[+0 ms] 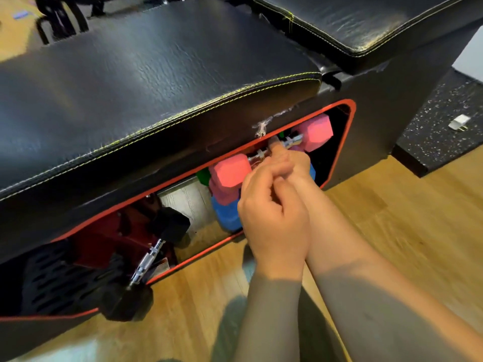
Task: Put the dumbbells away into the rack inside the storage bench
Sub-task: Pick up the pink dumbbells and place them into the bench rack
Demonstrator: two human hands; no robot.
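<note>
A pink dumbbell (317, 131) with a chrome handle lies across the top of the stack inside the red-rimmed opening of the black storage bench (156, 82). My right hand (287, 159) is closed around its handle, between the two pink heads. My left hand (274, 220) is curled in a loose fist just in front of the opening and holds nothing that I can see. Under the pink dumbbell sit a second pink head (222, 194), a blue dumbbell (226, 215) and a bit of green (202, 175). A black dumbbell (146, 259) leans out of the opening at the lower left.
A red rack frame (104, 231) and a black perforated panel (60, 278) fill the left of the opening. A second padded bench section (379, 24) stands at the upper right. A black speckled mat (444, 113) with a small white part lies to the right on the wooden floor (392, 218).
</note>
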